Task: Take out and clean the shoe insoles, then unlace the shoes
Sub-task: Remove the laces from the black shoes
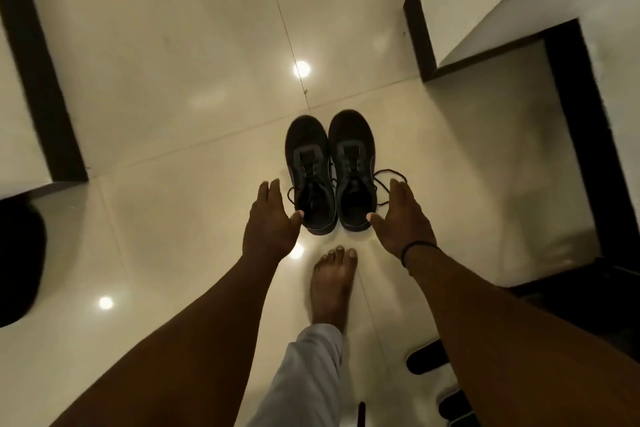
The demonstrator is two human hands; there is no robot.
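Two dark lace-up shoes stand side by side on the glossy tiled floor, toes pointing away from me: the left shoe [309,170] and the right shoe [354,166]. Their black laces hang loose, and one lace [385,173] loops out to the right. My left hand [270,218] hovers beside the left shoe's heel, fingers straight, thumb near the heel. My right hand [400,218] hovers beside the right shoe's heel, also spread, with a black band on its wrist. Neither hand holds anything. The insoles are hidden inside the shoes.
My bare foot [333,282] stands just behind the shoes, with a light trouser leg below it. White walls with dark skirting close in at the left [41,80] and the right [575,135]. Dark footwear [427,355] lies at the lower right.
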